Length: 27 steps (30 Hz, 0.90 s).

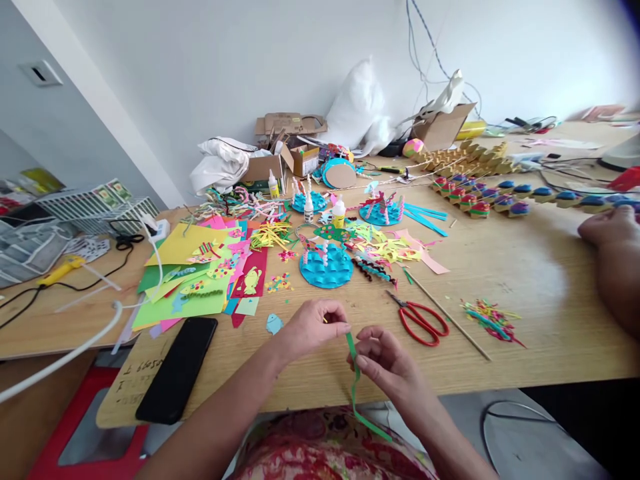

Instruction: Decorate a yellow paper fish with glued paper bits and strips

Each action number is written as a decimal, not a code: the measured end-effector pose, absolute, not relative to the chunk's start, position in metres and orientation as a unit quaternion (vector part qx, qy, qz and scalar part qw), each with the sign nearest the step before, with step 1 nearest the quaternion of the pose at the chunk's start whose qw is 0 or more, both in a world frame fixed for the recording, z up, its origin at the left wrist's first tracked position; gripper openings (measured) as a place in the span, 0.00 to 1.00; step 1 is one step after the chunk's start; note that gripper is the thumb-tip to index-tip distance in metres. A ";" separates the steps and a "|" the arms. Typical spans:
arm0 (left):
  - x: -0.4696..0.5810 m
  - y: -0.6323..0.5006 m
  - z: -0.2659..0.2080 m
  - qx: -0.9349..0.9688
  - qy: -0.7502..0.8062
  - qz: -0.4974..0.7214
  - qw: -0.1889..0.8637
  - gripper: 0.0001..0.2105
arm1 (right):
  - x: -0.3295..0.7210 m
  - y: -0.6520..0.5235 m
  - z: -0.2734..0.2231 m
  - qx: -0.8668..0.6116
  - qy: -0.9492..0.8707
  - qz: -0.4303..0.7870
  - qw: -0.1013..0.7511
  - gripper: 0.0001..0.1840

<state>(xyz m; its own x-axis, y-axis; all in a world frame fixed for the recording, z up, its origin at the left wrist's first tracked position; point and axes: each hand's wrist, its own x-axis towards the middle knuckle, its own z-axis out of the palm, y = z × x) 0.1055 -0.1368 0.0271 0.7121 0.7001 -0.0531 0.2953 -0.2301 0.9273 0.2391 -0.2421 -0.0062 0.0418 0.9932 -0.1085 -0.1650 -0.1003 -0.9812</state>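
Note:
Near the table's front edge, a narrow green paper strip [356,393] hangs down from between my hands toward my lap. My left hand [320,325] is closed, pinching the strip's upper end between thumb and fingertips. Just right of it, my right hand [387,363] grips the same strip a little lower, its fingers curled. Beyond them stands a round blue scalloped base [326,267] with pink and white twisted pieces on top. Red-handled scissors [423,323] lie right of my hands, beside a thin wooden stick [450,317]. A small blue paper fish [274,324] lies to the left.
A black phone [177,370] and a pile of coloured paper [185,293] lie on the left. Glue bottles [339,213] and cut strips [390,243] fill the middle. Another person's arm [613,267] rests at right, near painted cardboard pieces [473,205].

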 end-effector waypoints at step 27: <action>0.092 -0.082 -0.019 0.800 0.430 0.097 0.407 0.04 | 0.216 -0.206 -0.029 -0.660 -0.545 0.392 0.337 0.14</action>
